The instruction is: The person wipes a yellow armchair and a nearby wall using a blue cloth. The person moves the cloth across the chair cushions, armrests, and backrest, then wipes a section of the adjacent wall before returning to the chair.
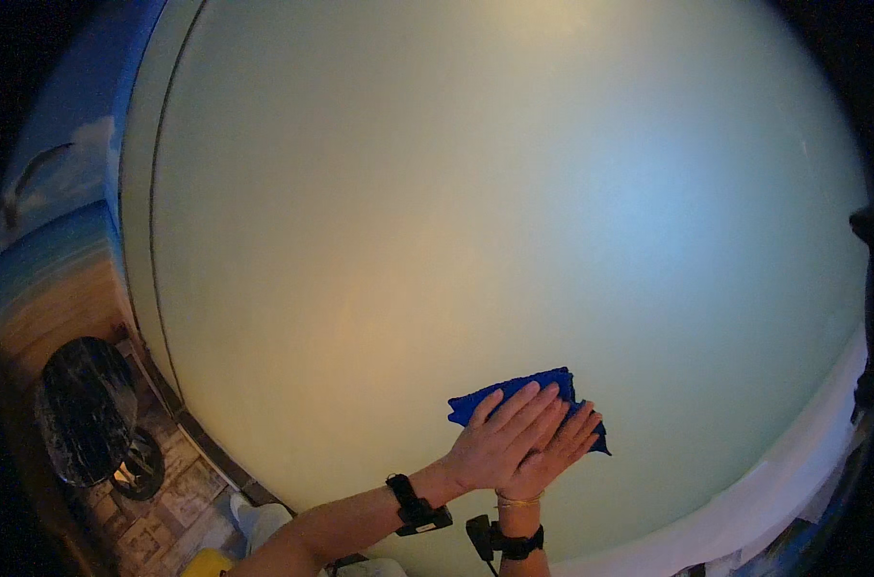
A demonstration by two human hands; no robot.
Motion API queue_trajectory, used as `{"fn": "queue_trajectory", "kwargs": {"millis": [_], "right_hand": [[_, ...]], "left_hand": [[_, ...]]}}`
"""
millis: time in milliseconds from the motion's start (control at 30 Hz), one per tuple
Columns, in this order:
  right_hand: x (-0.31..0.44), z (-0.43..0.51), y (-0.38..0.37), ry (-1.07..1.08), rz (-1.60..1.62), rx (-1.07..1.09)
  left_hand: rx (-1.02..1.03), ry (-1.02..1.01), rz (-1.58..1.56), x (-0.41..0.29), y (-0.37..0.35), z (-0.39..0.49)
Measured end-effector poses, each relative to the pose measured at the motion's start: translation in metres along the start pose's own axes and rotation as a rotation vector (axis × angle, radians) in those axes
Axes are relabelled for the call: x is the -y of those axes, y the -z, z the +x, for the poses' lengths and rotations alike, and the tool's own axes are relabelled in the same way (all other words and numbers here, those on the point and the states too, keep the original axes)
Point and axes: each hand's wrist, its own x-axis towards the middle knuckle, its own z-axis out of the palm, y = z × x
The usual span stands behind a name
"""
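A blue cloth (512,389) lies flat against a large, pale, smooth panel (408,216) with a dull sheen. Pressed onto the cloth is my left hand (496,440), its fingers stretched out. My right hand (556,447) sits beside and partly under it, its fingers also extended over the cloth's right part. The two hands overlap near the palms. Each wrist wears a black strap with a small device. What the palms touch is hidden.
A round table with a dark marbled top (87,411) stands at the lower left on a patterned floor (191,479). Behind it is a wall with a beach picture (54,245). A dark edge strip (220,458) borders the panel; a white curved band (740,512) runs at lower right.
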Motion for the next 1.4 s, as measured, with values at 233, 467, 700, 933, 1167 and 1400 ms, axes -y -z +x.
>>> {"fn": "queue_trajectory", "kwargs": {"millis": [233, 467, 700, 933, 1167, 1400], "right_hand": [[-0.005, 0.000, -0.003, 0.013, -0.026, 0.001], [-0.013, -0.007, 0.002, 0.043, 0.020, 0.047], [-0.020, -0.014, 0.015, 0.126, 0.261, 0.042], [-0.030, -0.001, 0.045, -0.234, 0.738, 0.119], [-0.034, 0.027, 0.018, -0.185, 0.317, -0.024], [-0.017, 0.027, -0.001, -0.170, 0.201, -0.036]], "left_hand": [[0.023, -0.018, 0.015, 0.004, 0.011, 0.003], [0.152, -0.122, 0.160, 0.016, 0.038, 0.013], [0.180, -0.002, 0.123, 0.033, 0.027, -0.003], [0.168, 0.012, -0.141, 0.021, 0.046, 0.016], [-0.093, 0.048, 0.064, 0.027, 0.021, 0.038], [0.051, -0.001, -0.185, 0.029, 0.003, 0.000]]}}
